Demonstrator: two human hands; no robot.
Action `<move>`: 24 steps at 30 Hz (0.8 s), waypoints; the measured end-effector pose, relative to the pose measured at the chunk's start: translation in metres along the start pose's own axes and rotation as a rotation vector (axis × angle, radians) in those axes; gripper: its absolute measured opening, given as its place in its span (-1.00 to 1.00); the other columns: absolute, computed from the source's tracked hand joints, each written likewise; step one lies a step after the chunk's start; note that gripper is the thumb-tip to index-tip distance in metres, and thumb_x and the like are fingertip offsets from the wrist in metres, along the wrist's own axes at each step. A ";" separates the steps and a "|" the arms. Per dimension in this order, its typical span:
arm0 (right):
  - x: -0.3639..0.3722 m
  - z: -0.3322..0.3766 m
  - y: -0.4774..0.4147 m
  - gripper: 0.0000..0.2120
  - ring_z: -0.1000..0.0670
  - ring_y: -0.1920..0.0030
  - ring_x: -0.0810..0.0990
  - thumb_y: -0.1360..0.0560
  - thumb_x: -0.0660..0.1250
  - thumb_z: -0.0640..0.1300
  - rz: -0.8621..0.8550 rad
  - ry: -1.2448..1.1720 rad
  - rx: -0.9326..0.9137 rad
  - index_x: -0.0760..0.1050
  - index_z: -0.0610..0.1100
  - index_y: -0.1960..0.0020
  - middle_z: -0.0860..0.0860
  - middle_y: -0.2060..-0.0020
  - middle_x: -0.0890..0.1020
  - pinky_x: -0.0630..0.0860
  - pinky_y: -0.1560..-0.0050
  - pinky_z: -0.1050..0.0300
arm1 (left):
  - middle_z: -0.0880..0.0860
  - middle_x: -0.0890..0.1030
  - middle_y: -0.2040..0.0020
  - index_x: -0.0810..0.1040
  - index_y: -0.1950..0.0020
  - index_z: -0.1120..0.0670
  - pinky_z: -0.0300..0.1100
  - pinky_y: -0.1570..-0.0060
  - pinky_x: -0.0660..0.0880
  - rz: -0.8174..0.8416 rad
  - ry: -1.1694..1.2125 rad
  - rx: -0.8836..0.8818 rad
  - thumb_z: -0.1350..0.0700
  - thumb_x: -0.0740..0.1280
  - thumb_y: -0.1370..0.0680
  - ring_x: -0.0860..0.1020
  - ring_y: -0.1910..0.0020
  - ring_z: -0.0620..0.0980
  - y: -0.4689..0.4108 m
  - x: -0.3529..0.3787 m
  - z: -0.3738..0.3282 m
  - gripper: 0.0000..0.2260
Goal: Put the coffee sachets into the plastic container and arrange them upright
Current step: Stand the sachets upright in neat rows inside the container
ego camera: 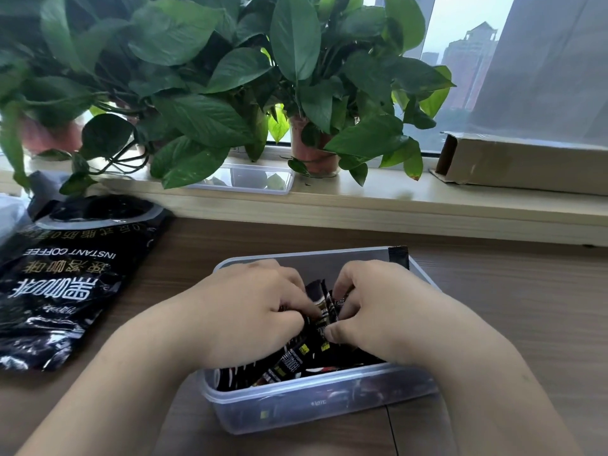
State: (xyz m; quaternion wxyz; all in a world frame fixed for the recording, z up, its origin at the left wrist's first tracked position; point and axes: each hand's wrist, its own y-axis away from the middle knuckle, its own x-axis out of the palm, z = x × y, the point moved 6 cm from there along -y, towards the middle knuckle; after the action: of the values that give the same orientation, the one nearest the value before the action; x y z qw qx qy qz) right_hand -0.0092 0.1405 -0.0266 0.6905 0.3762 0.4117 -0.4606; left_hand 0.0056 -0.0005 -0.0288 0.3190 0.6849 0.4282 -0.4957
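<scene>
A clear plastic container (296,403) stands on the wooden table, close in front of me. Several black coffee sachets (324,311) lie loose and slanted inside it. One sachet (398,256) stands upright against the far right corner. Both hands are inside the container. My left hand (250,307) and my right hand (381,304) have curled fingers that pinch a bunch of sachets between them from either side. The sachets under my palms are hidden.
A large black instant coffee bag (65,278) lies opened on the table at the left. On the window ledge behind are potted plants (204,93), the clear container lid (250,179) and a long cardboard box (526,162).
</scene>
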 end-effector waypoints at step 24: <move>0.002 0.000 0.007 -0.74 -0.09 0.16 0.69 -0.39 0.51 0.07 0.067 -0.070 -0.069 0.68 -0.13 0.13 -0.07 0.22 0.72 0.67 0.10 -0.02 | -0.38 0.26 -0.20 0.29 -0.36 -0.52 -0.17 -0.36 0.28 0.110 -0.197 0.031 -0.30 0.04 -0.47 0.23 -0.28 -0.30 -0.002 0.013 0.003 -0.56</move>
State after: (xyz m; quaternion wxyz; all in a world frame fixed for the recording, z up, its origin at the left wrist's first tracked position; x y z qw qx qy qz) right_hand -0.0018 0.1423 -0.0276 0.7322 0.3494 0.3901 -0.4354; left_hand 0.0042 0.0013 -0.0416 0.3757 0.6601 0.3489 -0.5489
